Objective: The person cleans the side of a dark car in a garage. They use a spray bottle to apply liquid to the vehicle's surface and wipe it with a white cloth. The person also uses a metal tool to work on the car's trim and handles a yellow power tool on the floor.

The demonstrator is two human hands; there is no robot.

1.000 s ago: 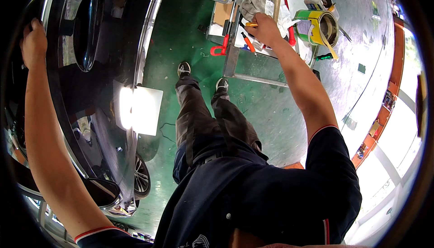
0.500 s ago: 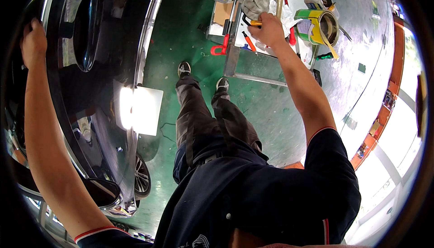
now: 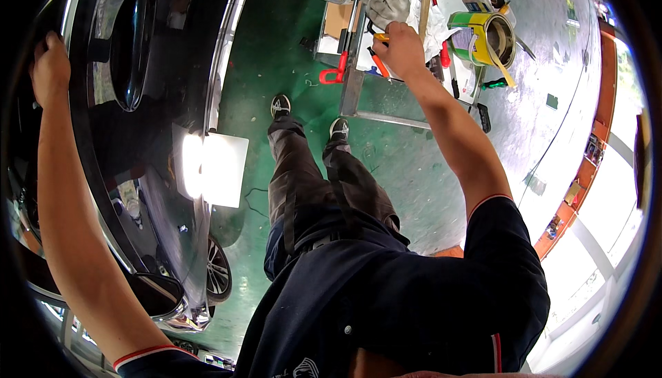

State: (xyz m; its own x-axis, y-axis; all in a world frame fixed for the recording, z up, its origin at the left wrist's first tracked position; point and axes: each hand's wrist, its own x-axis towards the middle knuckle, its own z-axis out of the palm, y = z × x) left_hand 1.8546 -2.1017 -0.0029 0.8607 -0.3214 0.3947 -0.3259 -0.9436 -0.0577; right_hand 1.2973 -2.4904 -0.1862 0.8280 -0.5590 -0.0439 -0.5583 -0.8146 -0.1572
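Note:
At the far left, my left hand (image 3: 52, 71) rests with bent fingers at the upper edge of a glossy black car door (image 3: 93, 113); shadow hides part of the fingers. My right hand (image 3: 401, 50) reaches over a tool cart (image 3: 353, 92), its fingers closed on a small yellow-and-black tool (image 3: 381, 37) whose exact kind I cannot make out. Just beyond that hand lies a grey work glove (image 3: 387, 4), beside a hammer with a wooden handle (image 3: 425, 9). An orange-and-black hand tool (image 3: 378, 63) lies just left of the fingers.
Right of my hand, a yellow-green can (image 3: 476, 33) lies on its side with a yellow-tipped tool (image 3: 502, 71) across its mouth. A red-handled tool (image 3: 334, 73) juts from the cart's left edge. A bright lamp panel (image 3: 224, 170) stands by the car. Green floor (image 3: 296, 68) separates car and cart.
My right hand has shifted slightly left and nearer, and the yellow part of the tool has moved with it. My left hand stays at the door edge.

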